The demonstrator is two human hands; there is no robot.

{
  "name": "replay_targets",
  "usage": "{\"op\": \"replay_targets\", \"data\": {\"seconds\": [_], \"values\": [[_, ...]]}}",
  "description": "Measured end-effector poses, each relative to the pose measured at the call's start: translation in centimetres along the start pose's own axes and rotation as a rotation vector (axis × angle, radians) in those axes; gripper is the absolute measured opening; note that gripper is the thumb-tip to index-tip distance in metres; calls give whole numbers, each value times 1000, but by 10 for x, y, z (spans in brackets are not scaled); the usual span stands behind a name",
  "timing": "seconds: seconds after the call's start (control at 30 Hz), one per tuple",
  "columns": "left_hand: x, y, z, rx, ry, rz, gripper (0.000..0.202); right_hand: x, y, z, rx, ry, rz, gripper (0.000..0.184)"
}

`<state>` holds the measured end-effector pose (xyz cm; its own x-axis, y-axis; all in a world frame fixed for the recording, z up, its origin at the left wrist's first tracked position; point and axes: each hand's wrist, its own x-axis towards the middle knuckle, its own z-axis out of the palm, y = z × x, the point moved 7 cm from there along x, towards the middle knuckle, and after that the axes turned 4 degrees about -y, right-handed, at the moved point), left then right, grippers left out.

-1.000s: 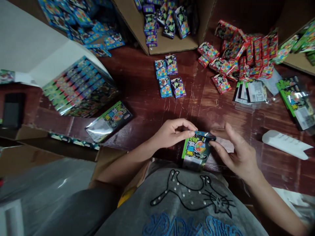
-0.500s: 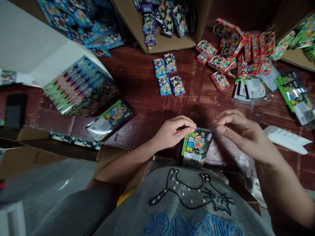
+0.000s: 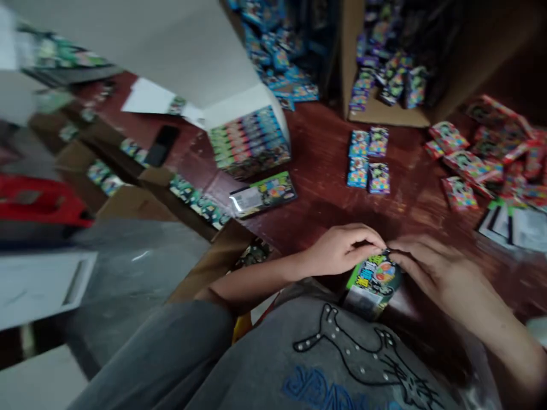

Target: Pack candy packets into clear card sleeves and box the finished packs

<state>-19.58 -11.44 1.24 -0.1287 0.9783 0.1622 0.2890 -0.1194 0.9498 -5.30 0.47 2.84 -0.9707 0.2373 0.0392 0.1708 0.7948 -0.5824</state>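
Observation:
A flat black-and-green candy packet [image 3: 371, 285] with bright lettering and a pale label lies by the table's near edge, close to the grey shirt. My left hand [image 3: 348, 249] pinches its top edge between thumb and fingers. From the other side, my right hand [image 3: 440, 273], slightly blurred, has thumb and fingers closed at the same top edge. Their fingertips nearly meet there. Beyond them, small blue candy boxes [image 3: 359, 143] and purple ones [image 3: 378, 177] lie in a two-by-two group.
Left of the hands lies a similar packet [image 3: 267, 193], beside a white carton [image 3: 243, 102] with rows of colourful packs. A purple-filled cardboard box [image 3: 393, 117] stands behind. Red boxes [image 3: 459, 192] are heaped at right, near labelled packets [image 3: 525, 228]. A black phone [image 3: 162, 146] lies far left.
The view has swung left, so things appear farther right. My right hand, formerly apart from the packet's top right corner, has come in and closed at its top edge beside my left hand.

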Motion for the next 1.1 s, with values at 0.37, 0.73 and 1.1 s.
{"op": "replay_targets", "data": {"seconds": [0.37,0.73,1.1], "values": [[-91,-36,-150,1013,281,-457,79,188,-56,94,443,170,73,17],[-59,-57,-175,966,138,-217,83,-42,150,-55,-586,317,702,74],[48,-60,105,-496,-307,-662,62,-119,13,78,-392,92,393,51]]}}
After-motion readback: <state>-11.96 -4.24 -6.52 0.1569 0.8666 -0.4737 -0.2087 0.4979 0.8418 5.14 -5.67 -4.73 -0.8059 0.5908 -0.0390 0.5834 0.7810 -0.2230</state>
